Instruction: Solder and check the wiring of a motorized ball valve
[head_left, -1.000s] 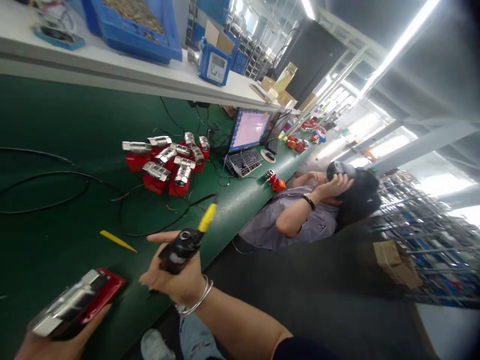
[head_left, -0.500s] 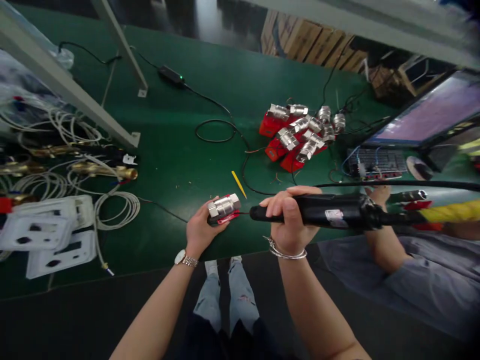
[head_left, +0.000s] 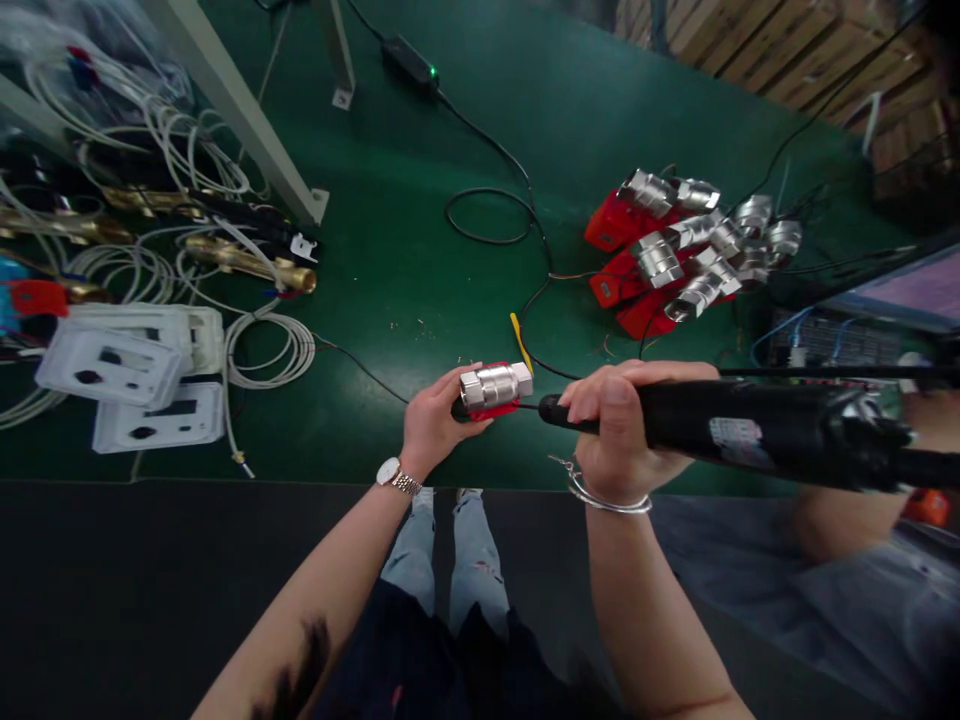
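The left hand point(head_left: 431, 425) grips a silver-and-red valve point(head_left: 493, 388) just above the green worktop point(head_left: 420, 270), fingers wrapped around its near end. The right hand point(head_left: 619, 430) is clenched on a black driver point(head_left: 750, 430), its tip at the valve's right end. A heap of valves point(head_left: 686, 250) lies beyond, a yellow stick point(head_left: 520, 342) just behind the held valve.

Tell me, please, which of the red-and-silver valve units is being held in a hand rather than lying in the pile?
The single valve unit in the left hand, at the table's near edge; the other units lie heaped farther back to the right.
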